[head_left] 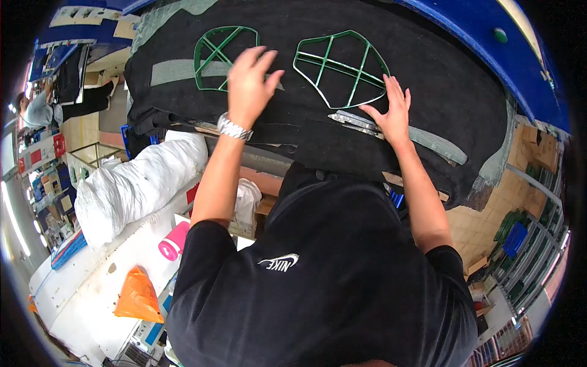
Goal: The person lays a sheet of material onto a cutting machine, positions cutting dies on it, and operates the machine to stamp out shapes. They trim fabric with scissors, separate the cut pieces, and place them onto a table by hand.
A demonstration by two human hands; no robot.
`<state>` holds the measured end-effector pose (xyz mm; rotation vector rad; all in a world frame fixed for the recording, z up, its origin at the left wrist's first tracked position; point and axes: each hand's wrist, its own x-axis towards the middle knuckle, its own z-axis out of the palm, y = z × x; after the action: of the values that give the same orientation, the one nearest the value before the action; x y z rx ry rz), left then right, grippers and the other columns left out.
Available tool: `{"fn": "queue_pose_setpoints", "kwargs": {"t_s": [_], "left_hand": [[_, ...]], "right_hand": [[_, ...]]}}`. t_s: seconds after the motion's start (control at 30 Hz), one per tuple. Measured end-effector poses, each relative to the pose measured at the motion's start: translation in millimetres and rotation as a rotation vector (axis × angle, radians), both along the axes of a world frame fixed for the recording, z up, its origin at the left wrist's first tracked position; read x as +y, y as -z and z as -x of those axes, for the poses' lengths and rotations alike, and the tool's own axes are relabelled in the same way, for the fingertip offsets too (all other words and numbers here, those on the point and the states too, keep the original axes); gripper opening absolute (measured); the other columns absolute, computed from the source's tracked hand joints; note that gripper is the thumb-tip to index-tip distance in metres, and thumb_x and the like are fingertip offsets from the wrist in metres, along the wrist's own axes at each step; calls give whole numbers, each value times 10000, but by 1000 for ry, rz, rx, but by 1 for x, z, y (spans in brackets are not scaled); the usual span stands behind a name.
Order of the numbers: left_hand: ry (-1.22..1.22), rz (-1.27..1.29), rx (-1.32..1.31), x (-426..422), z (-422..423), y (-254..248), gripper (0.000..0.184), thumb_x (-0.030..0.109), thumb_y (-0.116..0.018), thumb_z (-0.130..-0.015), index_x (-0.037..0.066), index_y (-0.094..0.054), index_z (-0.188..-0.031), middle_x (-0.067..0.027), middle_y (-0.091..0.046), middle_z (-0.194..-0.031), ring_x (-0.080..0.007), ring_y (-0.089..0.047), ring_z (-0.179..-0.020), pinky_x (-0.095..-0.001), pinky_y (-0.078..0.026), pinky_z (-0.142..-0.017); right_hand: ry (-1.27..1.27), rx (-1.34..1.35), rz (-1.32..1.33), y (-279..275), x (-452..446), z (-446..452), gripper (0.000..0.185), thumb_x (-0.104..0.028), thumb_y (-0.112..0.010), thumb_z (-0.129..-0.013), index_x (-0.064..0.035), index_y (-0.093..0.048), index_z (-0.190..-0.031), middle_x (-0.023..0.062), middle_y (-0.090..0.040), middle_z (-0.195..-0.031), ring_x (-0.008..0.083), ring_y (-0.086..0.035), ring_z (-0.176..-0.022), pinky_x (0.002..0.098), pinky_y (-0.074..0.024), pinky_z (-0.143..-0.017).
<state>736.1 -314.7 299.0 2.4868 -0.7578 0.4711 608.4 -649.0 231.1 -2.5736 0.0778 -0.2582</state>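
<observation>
Black cloth [281, 18]: lies spread beneath both frames; it is the reference for all places below.
Left frame [217, 51]: green, crossed by inner bars, on the left part of the black cloth, partly over a grey patch [166, 73].
Left hand [244, 82]: at the near right side of the left frame, over the black cloth; fingers spread wide, with no grasp seen. Whether they touch the frame cannot be told. A watch [234, 127] is on the wrist.
Right frame [359, 74]: green, larger in view, right of the middle of the black cloth.
Right hand [396, 122]: at the right frame's near right corner; fingertips at its side, thumb apart at its near edge, the span wide.
Metal tool [358, 121]: on the near part of the black cloth, beside the right thumb.
Handling of frames: in the inspector's judgement, best guided by the outer rims with light, even pressure, kept level, without dragging the black cloth into creases.
Clearance: the right thumb is best kept off the metal tool, and the rim clear of it.
</observation>
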Motion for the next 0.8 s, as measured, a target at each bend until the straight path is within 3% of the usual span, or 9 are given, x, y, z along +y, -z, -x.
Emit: {"fn": "queue_pose_setpoints", "kwargs": {"t_s": [0.1,0.17,0.2,0.33,0.47,0.57,0.6,0.7,0.8], "left_hand": [[-298,-222,27,33,6,-6,672,366,-881,-760,99,-650,-1333,-254,-597,-1362,-427,-572,-1261,-515,-513,-999],[-414,-455,270,48,16,6,851,481,-868,-772,131,-532,-1471,-284,-547,-1421,-468,-512,-1322,-537,-495,-1031],[-295,-307,413,66,10,29,924,513,-859,-781,140,-464,-1529,-298,-531,-1438,-490,-491,-1337,-528,-479,-1065],[-284,-175,337,60,6,34,774,392,-892,-767,103,-573,-1410,-131,-626,-1281,-346,-586,-1217,-480,-515,-981],[-202,-9,310,63,0,27,708,262,-926,-745,24,-623,-1339,-187,-659,-1198,-333,-652,-1084,-420,-522,-967],[-201,202,496,33,9,-9,713,230,-919,-765,19,-598,-1366,-144,-657,-1221,-254,-670,-1062,-376,-539,-939],[-149,160,454,16,13,-25,701,201,-914,-769,25,-592,-1366,-131,-655,-1210,-244,-672,-1050,-370,-541,-936],[94,32,304,-56,27,-72,727,173,-927,-720,49,-595,-1355,-135,-634,-1186,-283,-661,-1025,-370,-547,-893],[323,-109,283,-122,33,-79,751,235,-920,-710,102,-593,-1373,-91,-613,-1228,-296,-603,-1146,-521,-477,-997]], "right_hand": [[-52,7,-41,-9,-9,3,1017,-396,-894,-756,-49,-391,-1570,194,-503,-1544,318,-425,-1484,542,-181,-1265],[-70,72,-131,-19,-22,9,969,-339,-861,-814,-37,-354,-1582,190,-519,-1533,335,-447,-1464,500,-245,-1261],[-48,57,-108,-21,-31,13,915,-319,-847,-833,-33,-381,-1567,190,-539,-1513,337,-465,-1448,479,-284,-1245],[179,15,-76,-17,-83,36,672,-322,-773,-912,11,-538,-1446,238,-573,-1453,383,-502,-1400,462,-382,-1187],[356,-34,-54,-15,-126,61,575,-286,-758,-930,9,-583,-1393,223,-608,-1408,373,-571,-1323,435,-447,-1128],[424,-41,-49,-27,-133,72,538,-276,-761,-928,8,-610,-1359,215,-634,-1365,372,-592,-1287,433,-462,-1103],[414,-80,-53,-31,-131,73,506,-273,-767,-922,1,-636,-1327,204,-655,-1326,369,-607,-1257,435,-471,-1082],[410,-132,-236,-56,-108,65,440,-250,-794,-909,-39,-681,-1278,156,-687,-1257,309,-672,-1160,392,-531,-979],[418,-175,-513,-66,-95,54,383,-210,-773,-943,-37,-691,-1274,89,-711,-1135,140,-684,-974,270,-545,-785]]}}
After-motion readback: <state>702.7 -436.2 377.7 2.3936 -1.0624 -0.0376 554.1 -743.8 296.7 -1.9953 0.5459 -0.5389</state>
